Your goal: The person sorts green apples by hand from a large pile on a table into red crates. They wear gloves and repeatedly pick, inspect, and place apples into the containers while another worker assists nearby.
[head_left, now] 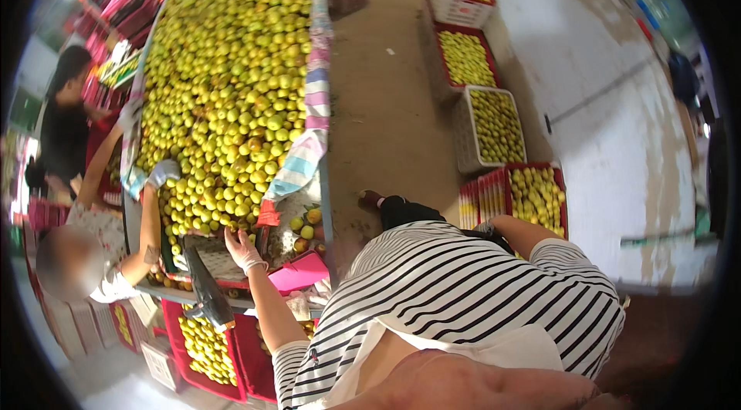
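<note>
A big heap of small round yellow-green fruit (231,78) fills a long sorting table. My left hand (245,250), in a thin pale glove, is at the heap's near edge with fingers stretched apart, beside the lowest fruit. No fruit shows in its palm. Just left of it, a dark chute-like piece (202,279) slants down toward a red crate of fruit (207,348). My right hand (485,229) is by my right side, next to a red crate of fruit (538,198); a dark thing and my arm hide most of its fingers.
A co-worker's gloved hand (164,172) rests on the heap's left side. Another person (65,121) stands farther left. A striped cloth (299,163) lines the table's right edge, above a pink scoop-like piece (299,273). Fruit-filled crates, including a white crate (465,132), line the right wall.
</note>
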Motion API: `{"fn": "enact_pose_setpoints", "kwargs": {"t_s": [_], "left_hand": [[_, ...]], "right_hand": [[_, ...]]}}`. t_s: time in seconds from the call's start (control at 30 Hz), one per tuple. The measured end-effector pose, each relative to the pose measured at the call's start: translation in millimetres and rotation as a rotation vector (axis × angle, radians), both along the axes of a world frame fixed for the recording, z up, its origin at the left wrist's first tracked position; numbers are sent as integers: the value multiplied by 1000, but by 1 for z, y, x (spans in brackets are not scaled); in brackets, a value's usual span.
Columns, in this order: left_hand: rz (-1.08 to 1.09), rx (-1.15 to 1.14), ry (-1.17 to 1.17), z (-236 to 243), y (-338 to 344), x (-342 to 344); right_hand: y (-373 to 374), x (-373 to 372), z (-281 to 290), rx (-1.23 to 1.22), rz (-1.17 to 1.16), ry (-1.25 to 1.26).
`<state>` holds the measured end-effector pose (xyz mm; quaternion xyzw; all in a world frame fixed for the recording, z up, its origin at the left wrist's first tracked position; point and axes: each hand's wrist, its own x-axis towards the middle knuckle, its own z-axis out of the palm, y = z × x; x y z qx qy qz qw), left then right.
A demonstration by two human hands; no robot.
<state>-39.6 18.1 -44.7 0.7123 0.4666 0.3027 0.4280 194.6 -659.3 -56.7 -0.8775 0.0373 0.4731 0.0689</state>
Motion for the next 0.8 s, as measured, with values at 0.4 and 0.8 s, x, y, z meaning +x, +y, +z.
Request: {"fn": "enact_pose_setpoints", "kwargs": {"t_s": [0.4, 0.8], "left_hand": [[461, 82, 473, 23, -12, 15], [564, -28, 586, 51, -16, 37]], "right_hand": [[293, 229, 105, 216, 1062, -313], [657, 138, 111, 979, 2338, -442]]}}
